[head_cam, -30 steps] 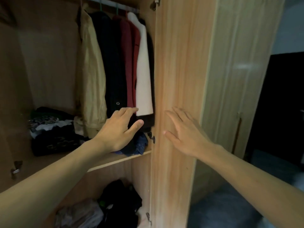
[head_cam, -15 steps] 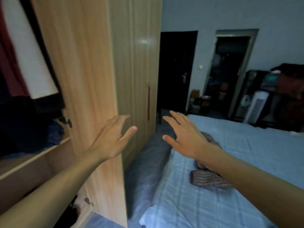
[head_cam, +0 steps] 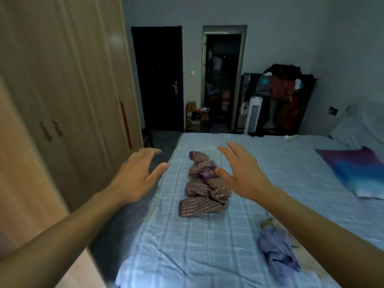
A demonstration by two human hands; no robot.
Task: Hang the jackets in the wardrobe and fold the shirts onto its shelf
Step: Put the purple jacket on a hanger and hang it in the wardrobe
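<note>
On the bed (head_cam: pixel 207 256), head view: a crumpled brown-and-purple striped shirt (head_cam: pixel 204 191) lies near the left edge of the blue checked sheet.
Left hand (head_cam: pixel 136 179): over the gap between bed and wardrobe (head_cam: pixel 62 90), fingers (head_cam: pixel 148 152) loosely spread, holding nothing.
Right hand (head_cam: pixel 244 180): by the shirt's right side, fingers (head_cam: pixel 231 149) straight and spread, empty.
Elsewhere: a lilac garment (head_cam: pixel 278 254) beside the right forearm; a blue-purple pillow (head_cam: pixel 357 173) far right.

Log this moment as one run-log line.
left hand: open, empty | right hand: open, empty, near striped garment | striped garment: crumpled on bed | lilac cloth: on bed, nearer camera
</note>
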